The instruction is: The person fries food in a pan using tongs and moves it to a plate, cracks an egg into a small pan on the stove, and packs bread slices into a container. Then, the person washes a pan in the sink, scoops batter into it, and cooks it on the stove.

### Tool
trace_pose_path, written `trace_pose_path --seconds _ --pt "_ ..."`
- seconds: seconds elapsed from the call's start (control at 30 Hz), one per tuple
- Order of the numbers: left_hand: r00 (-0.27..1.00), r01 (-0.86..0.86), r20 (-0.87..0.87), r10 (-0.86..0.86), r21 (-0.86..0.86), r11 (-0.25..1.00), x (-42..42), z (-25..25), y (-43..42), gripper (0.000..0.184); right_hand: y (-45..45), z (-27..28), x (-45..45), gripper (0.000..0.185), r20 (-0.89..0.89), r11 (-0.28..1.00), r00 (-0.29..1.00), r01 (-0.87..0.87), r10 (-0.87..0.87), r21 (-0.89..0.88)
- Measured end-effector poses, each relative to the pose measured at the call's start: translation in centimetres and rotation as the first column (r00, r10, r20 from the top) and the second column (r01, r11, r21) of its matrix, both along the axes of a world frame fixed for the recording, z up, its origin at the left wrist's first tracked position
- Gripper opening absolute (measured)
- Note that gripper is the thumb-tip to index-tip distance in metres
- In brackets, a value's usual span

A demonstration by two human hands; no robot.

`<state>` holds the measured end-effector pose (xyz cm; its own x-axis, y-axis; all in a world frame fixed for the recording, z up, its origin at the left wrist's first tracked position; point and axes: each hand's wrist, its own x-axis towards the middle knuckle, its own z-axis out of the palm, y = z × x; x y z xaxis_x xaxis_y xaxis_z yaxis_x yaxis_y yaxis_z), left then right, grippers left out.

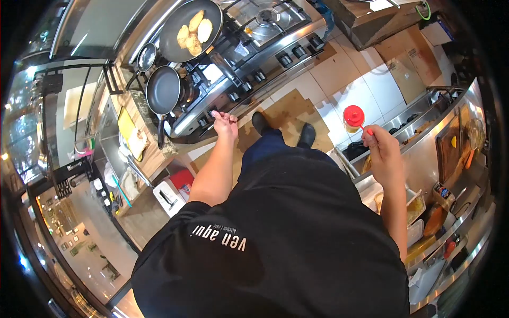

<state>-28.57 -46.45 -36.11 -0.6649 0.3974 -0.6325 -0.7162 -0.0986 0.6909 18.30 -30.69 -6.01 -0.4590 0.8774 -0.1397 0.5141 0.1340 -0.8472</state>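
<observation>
My left hand [225,126] is at the front of the gas stove [289,40], close to its row of black knobs. Its fingers are curled; whether they grip a knob or something small I cannot make out. Out to the right, my right hand [383,151] pinches a red tab at the lid of a red-topped bottle [353,117] with yellowish contents, which hangs above the floor. On the stove, a large frying pan [172,40] holds several golden-brown pieces of food [194,33]. A smaller black pan [163,90] sits nearer me, and looks bare inside.
A small pan [147,56] rests behind the black one. To the left is a wooden counter [154,151] with a yellow cloth-like item [131,132]. Along the right runs a steel counter [424,159] with food containers and a dark cutting board [449,146]. Cardboard [289,114] lies underfoot.
</observation>
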Motion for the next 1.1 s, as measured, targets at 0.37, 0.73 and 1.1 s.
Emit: trace_pose_path --seconds 0.37,0.73,1.1 --pt "0.944 0.041 0.287 -0.165 0.394 0.918 -1.0 1.5 -1.0 0.07 -1.0 -0.1 0.0 0.012 -0.017 0.996 0.999 -0.053 0.052 -0.074" --pt "0.926 0.0 0.337 -0.169 0.449 0.894 -1.2 2.0 -1.1 0.07 -0.9 0.3 -1.3 0.01 -0.03 0.991 0.992 -0.123 0.121 -0.053" --pt "0.92 0.024 0.352 -0.173 0.39 0.92 -0.7 3.1 -1.1 0.074 -1.1 -0.3 -1.2 0.011 -0.012 0.989 0.99 -0.144 0.143 -0.043"
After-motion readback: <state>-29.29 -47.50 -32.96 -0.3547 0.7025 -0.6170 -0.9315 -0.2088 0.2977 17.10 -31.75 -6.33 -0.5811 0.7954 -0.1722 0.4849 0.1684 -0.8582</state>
